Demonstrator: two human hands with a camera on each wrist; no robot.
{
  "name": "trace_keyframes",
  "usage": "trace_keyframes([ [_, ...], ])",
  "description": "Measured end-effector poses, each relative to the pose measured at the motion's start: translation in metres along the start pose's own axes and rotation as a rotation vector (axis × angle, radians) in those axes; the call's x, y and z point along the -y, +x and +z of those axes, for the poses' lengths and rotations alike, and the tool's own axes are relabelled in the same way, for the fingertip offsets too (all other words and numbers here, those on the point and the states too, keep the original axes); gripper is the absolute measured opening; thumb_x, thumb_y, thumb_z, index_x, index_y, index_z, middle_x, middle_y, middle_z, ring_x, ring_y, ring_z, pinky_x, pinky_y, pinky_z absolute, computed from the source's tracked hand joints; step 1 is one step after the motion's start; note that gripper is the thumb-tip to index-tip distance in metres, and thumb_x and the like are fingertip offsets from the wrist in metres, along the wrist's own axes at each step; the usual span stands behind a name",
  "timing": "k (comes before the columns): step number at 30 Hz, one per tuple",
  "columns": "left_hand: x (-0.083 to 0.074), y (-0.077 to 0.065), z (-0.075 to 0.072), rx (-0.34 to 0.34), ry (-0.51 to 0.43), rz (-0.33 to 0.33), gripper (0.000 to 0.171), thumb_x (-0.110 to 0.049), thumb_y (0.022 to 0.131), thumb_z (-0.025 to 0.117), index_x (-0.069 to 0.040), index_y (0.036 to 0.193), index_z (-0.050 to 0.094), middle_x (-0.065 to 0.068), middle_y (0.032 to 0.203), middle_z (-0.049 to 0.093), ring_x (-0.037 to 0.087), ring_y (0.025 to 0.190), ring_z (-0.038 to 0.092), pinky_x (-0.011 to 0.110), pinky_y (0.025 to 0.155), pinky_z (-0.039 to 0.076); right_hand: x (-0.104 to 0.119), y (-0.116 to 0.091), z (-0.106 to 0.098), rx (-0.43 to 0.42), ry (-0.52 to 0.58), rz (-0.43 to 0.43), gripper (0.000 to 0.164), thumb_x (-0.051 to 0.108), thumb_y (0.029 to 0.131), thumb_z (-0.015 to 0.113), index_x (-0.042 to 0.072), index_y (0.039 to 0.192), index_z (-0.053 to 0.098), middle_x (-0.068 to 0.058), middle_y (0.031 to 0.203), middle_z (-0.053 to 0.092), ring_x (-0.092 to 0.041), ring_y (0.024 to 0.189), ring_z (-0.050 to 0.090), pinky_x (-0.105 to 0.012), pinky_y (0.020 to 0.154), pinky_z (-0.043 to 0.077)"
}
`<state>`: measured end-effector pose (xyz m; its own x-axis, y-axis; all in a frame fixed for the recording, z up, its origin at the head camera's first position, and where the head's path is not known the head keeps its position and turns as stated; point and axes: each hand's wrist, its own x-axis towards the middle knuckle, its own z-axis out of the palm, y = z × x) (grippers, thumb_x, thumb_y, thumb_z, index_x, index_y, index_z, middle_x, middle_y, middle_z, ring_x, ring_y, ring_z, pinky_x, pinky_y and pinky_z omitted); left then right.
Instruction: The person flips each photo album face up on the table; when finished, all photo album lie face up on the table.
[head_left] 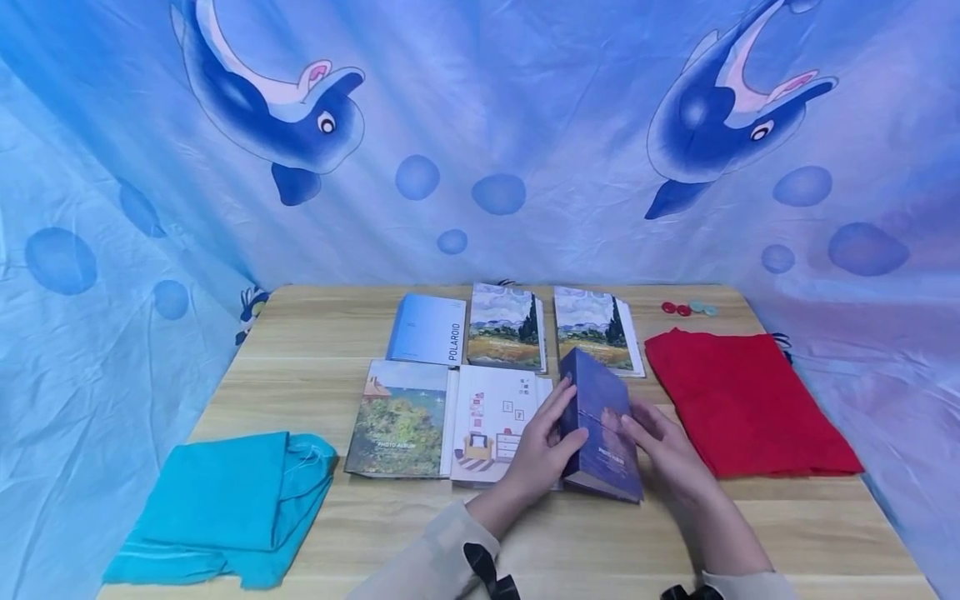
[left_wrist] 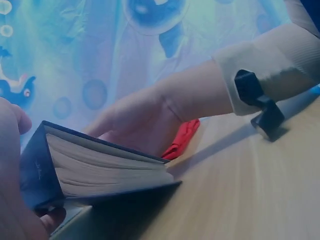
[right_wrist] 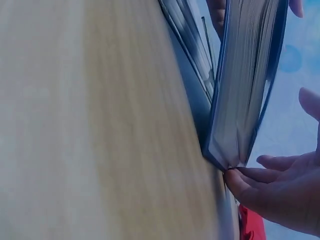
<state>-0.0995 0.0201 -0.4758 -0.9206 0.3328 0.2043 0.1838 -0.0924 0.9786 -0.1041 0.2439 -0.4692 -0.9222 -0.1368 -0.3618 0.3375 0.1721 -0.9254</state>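
A dark blue photo album (head_left: 603,437) is tilted above the table, its spine side raised and its page edges facing the right hand. My left hand (head_left: 543,437) grips it by the spine, thumb on the cover and fingers at the far side and beneath, as the left wrist view shows of the album (left_wrist: 110,165). At the opposite edge, my right hand (head_left: 671,450) touches the album with extended fingertips (right_wrist: 235,182); its thumb stands off the cover. Left of the album lie a white album with a room drawing (head_left: 487,417) and a green landscape album (head_left: 401,425).
Behind stand a blue POLAROID album (head_left: 427,329) and two painted-landscape albums (head_left: 504,325), (head_left: 588,325) lying flat. A red cloth (head_left: 750,404) is at right, a folded teal cloth (head_left: 225,500) at left. Small red and green discs (head_left: 682,310) lie at the back right edge.
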Motion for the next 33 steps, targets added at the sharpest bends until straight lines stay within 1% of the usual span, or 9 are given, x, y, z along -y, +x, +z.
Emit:
trace_keyframes([
  [4,0.005,-0.002,0.004,0.01,-0.017,-0.056,0.066,-0.018,0.1,0.059,-0.007,0.159,0.031,0.007,0.168,0.018,0.03,0.151,0.024,0.037,0.117,0.032,0.0,0.0,-0.002,-0.012,-0.02,0.031,0.089,0.051,0.097,0.064,0.018,0.164,0.015,-0.013,0.168,0.016,-0.037,0.151,0.018,-0.066,0.116,0.024],
  [6,0.006,-0.003,0.006,0.008,0.0,-0.099,0.069,-0.021,0.1,0.06,-0.005,0.159,0.029,0.011,0.168,0.018,0.03,0.151,0.024,0.038,0.119,0.029,0.0,0.0,-0.004,-0.03,-0.066,0.03,0.091,0.052,0.096,0.064,0.018,0.164,0.014,-0.013,0.168,0.015,-0.036,0.15,0.019,-0.062,0.117,0.026],
  [8,0.008,-0.004,0.008,0.013,0.004,-0.148,0.072,-0.022,0.099,0.06,-0.002,0.159,0.026,0.014,0.167,0.017,0.03,0.15,0.025,0.038,0.12,0.027,-0.001,-0.002,-0.006,-0.052,-0.128,0.014,0.092,0.05,0.097,0.064,0.015,0.164,0.013,-0.016,0.168,0.014,-0.038,0.15,0.019,-0.061,0.118,0.025],
  [12,0.012,-0.003,0.011,0.029,-0.015,-0.219,0.075,-0.021,0.099,0.06,0.002,0.159,0.021,0.017,0.167,0.015,0.031,0.149,0.028,0.036,0.12,0.027,-0.003,-0.002,-0.012,-0.08,-0.294,-0.022,0.094,0.051,0.098,0.06,0.008,0.163,0.008,-0.024,0.166,0.011,-0.046,0.15,0.015,-0.067,0.117,0.022],
  [15,0.011,-0.001,0.011,0.032,-0.033,-0.248,0.076,-0.02,0.099,0.06,0.004,0.159,0.018,0.018,0.167,0.015,0.031,0.149,0.028,0.036,0.12,0.027,-0.003,-0.001,-0.013,-0.079,-0.325,-0.037,0.094,0.051,0.098,0.06,0.006,0.163,0.009,-0.026,0.165,0.012,-0.048,0.149,0.016,-0.068,0.116,0.023],
  [20,0.006,0.003,0.004,0.026,-0.006,-0.298,0.082,-0.026,0.1,0.061,0.004,0.159,0.014,0.019,0.166,0.018,0.03,0.151,0.023,0.04,0.121,0.024,-0.002,-0.002,-0.009,-0.097,-0.348,-0.051,0.091,0.048,0.098,0.062,-0.001,0.16,0.016,-0.031,0.163,0.017,-0.05,0.148,0.019,-0.062,0.118,0.025],
  [24,0.003,0.004,-0.002,0.024,0.017,-0.303,0.083,-0.029,0.101,0.061,-0.001,0.161,0.011,0.014,0.166,0.02,0.027,0.152,0.022,0.04,0.122,0.022,0.001,-0.001,-0.007,-0.104,-0.385,-0.044,0.093,0.049,0.098,0.062,-0.003,0.16,0.016,-0.031,0.162,0.017,-0.051,0.148,0.021,-0.058,0.117,0.027],
  [28,0.0,0.001,-0.007,0.024,0.086,-0.267,0.083,-0.031,0.101,0.061,-0.006,0.163,0.012,0.011,0.167,0.02,0.024,0.152,0.022,0.042,0.122,0.021,0.003,0.0,-0.005,-0.116,-0.461,-0.046,0.095,0.053,0.097,0.061,-0.001,0.16,0.016,-0.031,0.162,0.018,-0.051,0.147,0.021,-0.061,0.115,0.029],
  [33,-0.008,-0.003,-0.02,0.006,0.301,-0.242,0.082,-0.038,0.1,0.062,-0.008,0.163,0.017,0.01,0.167,0.02,0.029,0.152,0.022,0.047,0.122,0.02,0.007,-0.003,0.001,-0.174,-0.542,-0.104,0.095,0.055,0.096,0.062,0.002,0.161,0.018,-0.03,0.161,0.022,-0.052,0.146,0.022,-0.07,0.111,0.029],
])
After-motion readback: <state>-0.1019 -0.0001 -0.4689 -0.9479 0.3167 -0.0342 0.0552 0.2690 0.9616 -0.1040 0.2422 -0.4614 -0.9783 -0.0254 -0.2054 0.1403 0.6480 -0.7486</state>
